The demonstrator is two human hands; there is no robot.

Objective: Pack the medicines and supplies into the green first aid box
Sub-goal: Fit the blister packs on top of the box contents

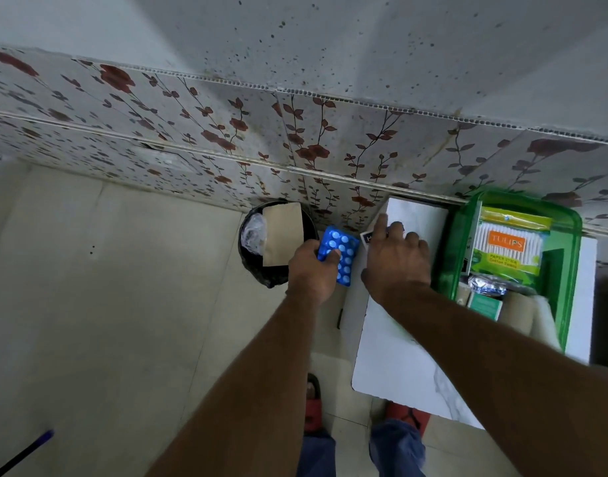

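Colours and patterns: first aid packing area

The first aid box (571, 256) is translucent green; inside, the cotton swab pack (511, 246) is yellow-green with an orange label panel and white swabs. A small box (485, 306) below it is green and white. The blister strip (340, 253) in the left hand (311, 273) is blue with white round tablets in rows. The countertop (395, 346) is white with faint grey veining. The wall tiles (227, 139) are pale grey with dark red flowers and brown leafy vines. The bin (278, 242) is black, holding a tan paper piece (282, 232). The floor (106, 287) is beige. The sandals (312, 407) are red; the trousers (395, 445) are blue.
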